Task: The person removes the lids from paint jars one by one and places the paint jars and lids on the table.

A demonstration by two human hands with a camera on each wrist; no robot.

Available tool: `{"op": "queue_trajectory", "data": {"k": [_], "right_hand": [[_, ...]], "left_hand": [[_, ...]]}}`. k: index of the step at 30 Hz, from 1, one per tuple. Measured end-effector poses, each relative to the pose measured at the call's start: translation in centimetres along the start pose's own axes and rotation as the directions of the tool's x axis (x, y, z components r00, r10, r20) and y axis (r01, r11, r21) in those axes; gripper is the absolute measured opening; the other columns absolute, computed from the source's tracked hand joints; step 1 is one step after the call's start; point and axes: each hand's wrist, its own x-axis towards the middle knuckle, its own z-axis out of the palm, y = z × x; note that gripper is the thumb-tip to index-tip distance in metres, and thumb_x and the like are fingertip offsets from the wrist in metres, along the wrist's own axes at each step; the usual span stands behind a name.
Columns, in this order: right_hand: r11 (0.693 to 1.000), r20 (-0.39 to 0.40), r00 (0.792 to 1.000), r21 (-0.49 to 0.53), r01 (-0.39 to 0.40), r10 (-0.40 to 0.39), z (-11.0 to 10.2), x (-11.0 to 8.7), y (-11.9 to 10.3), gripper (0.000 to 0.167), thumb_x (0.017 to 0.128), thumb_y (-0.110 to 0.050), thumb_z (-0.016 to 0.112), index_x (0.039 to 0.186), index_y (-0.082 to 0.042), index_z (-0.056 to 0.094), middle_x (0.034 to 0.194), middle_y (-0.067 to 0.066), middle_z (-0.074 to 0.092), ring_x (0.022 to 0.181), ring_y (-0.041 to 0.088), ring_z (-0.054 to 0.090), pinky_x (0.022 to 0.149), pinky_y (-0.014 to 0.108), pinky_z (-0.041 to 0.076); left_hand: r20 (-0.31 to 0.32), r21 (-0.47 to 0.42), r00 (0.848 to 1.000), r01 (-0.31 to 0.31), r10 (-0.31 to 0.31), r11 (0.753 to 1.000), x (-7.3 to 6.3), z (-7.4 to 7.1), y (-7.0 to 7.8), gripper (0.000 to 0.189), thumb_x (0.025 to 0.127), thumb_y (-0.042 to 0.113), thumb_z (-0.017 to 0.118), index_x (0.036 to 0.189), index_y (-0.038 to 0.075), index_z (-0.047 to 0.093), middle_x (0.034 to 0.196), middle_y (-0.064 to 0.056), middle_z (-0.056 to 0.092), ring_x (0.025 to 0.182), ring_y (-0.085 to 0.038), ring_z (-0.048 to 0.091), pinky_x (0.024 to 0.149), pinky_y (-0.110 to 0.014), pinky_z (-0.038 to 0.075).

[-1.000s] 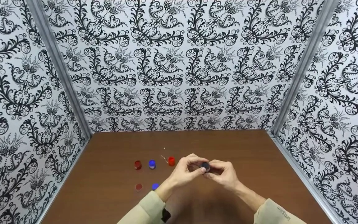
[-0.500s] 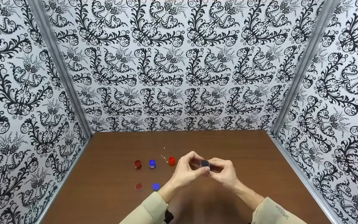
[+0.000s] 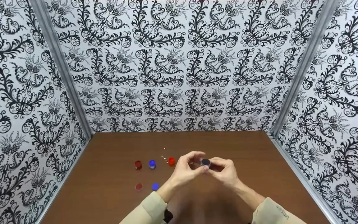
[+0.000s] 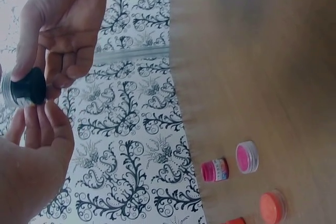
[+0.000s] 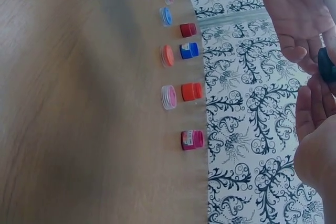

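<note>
Both hands hold one small dark paint jar above the table, its round dark top with a clear rim facing up in the head view. My left hand grips it from the left, thumb at the near side and a finger arched beyond it. From the right, my right hand holds the same jar with curled fingers. In the left wrist view the jar's dark body shows between the two hands, a clear section at its other end. Only a dark part of the jar appears at the right wrist view's edge.
On the brown table stand open paint jars: dark red, blue, orange-red and magenta. Nearer lie clear-rimmed lids, including a red one, a blue one, an orange one and a pink one.
My left fingers have shifted over the dark jar, uncovering more of its top. The left sleeve has moved slightly right, so the blue lid shows fully. The jars on the table have stayed put.
</note>
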Motion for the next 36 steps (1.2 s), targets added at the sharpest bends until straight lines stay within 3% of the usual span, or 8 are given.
{"op": "queue_trajectory", "data": {"k": [5,10,17,22,27,31,36], "right_hand": [[1.0,0.009,1.0,0.008,0.003,-0.003,0.0,0.4,-0.2,0.025,0.087,0.018,0.083,0.111,0.011,0.083,0.104,-0.006,0.084,0.095,0.003,0.079,0.08,0.02,0.067],[0.999,0.012,0.999,0.005,0.035,-0.036,0.0,0.6,-0.1,0.029,0.084,0.022,0.083,0.112,0.012,0.082,0.108,-0.007,0.083,0.098,0.0,0.079,0.082,0.019,0.066],[1.0,0.0,1.0,0.014,0.017,-0.017,0.1,0.4,0.5,0.028,0.084,0.021,0.083,0.111,0.015,0.081,0.108,-0.009,0.084,0.098,0.001,0.079,0.081,0.019,0.066],[1.0,-0.039,0.999,0.005,-0.02,0.02,0.5,0.2,0.8,0.027,0.084,0.022,0.082,0.11,0.017,0.08,0.105,-0.005,0.084,0.097,0.002,0.08,0.08,0.02,0.067],[0.998,-0.08,0.995,-0.036,-0.058,0.055,0.6,0.3,0.9,0.03,0.084,0.02,0.083,0.114,0.016,0.08,0.105,-0.001,0.086,0.096,0.002,0.081,0.079,0.021,0.067],[0.996,-0.084,0.993,-0.042,-0.081,0.077,0.5,0.3,0.8,0.03,0.086,0.019,0.083,0.115,0.016,0.079,0.105,0.001,0.087,0.095,0.001,0.081,0.078,0.021,0.067],[0.997,-0.066,0.996,-0.057,-0.057,0.053,0.2,0.3,0.8,0.029,0.086,0.019,0.083,0.115,0.016,0.079,0.103,0.002,0.086,0.095,0.002,0.08,0.079,0.021,0.067]], "left_hand": [[0.078,0.041,0.994,-0.08,0.077,0.996,0.3,-0.7,0.0,0.04,0.106,0.013,0.075,0.145,0.005,0.073,0.121,-0.025,0.075,0.101,-0.009,0.071,0.087,-0.021,0.059],[0.101,0.025,0.989,-0.107,0.104,0.994,0.4,-0.5,0.0,0.035,0.107,0.012,0.073,0.141,0.001,0.075,0.116,-0.028,0.067,0.096,-0.002,0.063,0.082,-0.017,0.054],[-0.023,0.051,0.999,-0.029,0.03,0.998,-0.1,0.5,0.4,0.027,0.1,0.012,0.081,0.126,0.002,0.078,0.112,-0.024,0.075,0.088,-0.002,0.067,0.078,-0.018,0.056],[-0.114,-0.006,0.992,0.05,-0.05,0.999,-0.1,1.4,0.3,0.03,0.096,0.013,0.089,0.116,0.002,0.07,0.105,-0.02,0.079,0.081,-0.007,0.07,0.075,-0.02,0.059],[-0.166,0.01,0.983,0.076,-0.074,0.997,0.2,1.8,0.3,0.033,0.092,0.016,0.093,0.111,0.005,0.068,0.103,-0.016,0.079,0.08,-0.009,0.07,0.073,-0.02,0.058],[-0.168,0.042,0.983,0.078,-0.07,0.996,0.3,1.7,0.3,0.036,0.09,0.018,0.095,0.115,0.007,0.07,0.106,-0.015,0.078,0.085,-0.009,0.07,0.076,-0.02,0.058],[-0.105,0.066,0.994,0.04,-0.033,0.997,0.4,1.2,-0.1,0.048,0.094,0.019,0.091,0.137,0.005,0.073,0.115,-0.019,0.075,0.095,-0.007,0.068,0.084,-0.022,0.06]]}}
